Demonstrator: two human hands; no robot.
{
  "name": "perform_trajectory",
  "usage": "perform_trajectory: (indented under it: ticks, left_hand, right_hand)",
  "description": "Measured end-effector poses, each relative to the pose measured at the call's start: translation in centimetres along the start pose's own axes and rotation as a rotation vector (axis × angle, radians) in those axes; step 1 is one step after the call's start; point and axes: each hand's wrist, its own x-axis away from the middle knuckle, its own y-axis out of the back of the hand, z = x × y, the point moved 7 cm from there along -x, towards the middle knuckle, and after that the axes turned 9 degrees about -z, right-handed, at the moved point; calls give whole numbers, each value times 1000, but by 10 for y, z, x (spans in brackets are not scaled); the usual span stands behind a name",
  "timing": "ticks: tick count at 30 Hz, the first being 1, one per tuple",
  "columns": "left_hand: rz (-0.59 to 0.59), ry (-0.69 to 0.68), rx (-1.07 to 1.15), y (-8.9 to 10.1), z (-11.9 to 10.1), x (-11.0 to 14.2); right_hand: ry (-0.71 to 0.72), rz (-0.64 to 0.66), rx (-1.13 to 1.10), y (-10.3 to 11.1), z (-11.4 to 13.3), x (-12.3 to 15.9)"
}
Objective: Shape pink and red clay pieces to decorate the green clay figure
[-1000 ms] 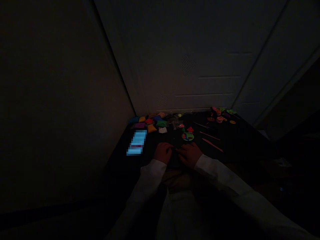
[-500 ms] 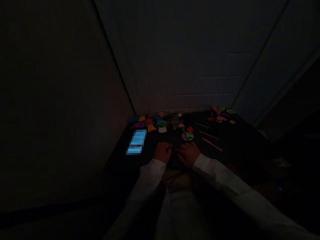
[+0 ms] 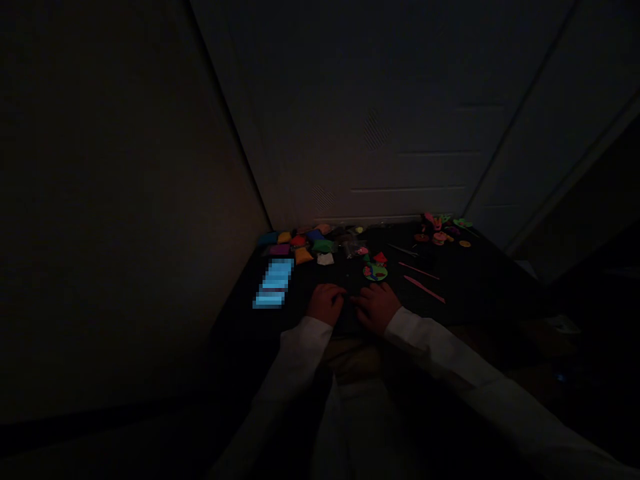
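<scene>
Both hands rest near the front of a dark table (image 3: pixel 240 313), close together with a small gap between them. My left hand (image 3: pixel 325 303) is closed, its fingers curled inward, and whatever it holds is lost in the dark. Facing it, my right hand (image 3: pixel 376 309) is closed too, with finger and thumb towards the left hand; what lies between them is too dark to make out. Just beyond the right hand lies a round green clay disc (image 3: pixel 375 272) with blue, pink and red shapes on it. A little red-roofed clay house (image 3: pixel 380 259) stands at its far side.
A lit, blurred-out phone (image 3: pixel 274 283) lies to the left. Behind it are several coloured clay packets (image 3: pixel 303 255). Right of the disc lie pink modelling tools (image 3: pixel 424 289) and scissors (image 3: pixel 404 250). Small clay figures (image 3: pixel 439 238) stand at the back right, near the wall panel (image 3: pixel 415 170).
Both hands stay almost in place, with only a very slight shift of the fingers. The objects on the table have not moved.
</scene>
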Motion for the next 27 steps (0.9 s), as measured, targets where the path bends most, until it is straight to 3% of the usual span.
perform_trajectory:
  ticks: [11, 20, 27]
  left_hand:
    - [-26, 10, 1, 2, 2, 0]
    - [-13, 53, 30, 2, 4, 0]
    - [-21, 96, 65, 4, 6, -1]
  right_hand:
    - [-12, -89, -84, -2, -4, 4]
    - [-89, -217, -302, -4, -29, 4]
    - [-62, -219, -410, -4, -27, 1]
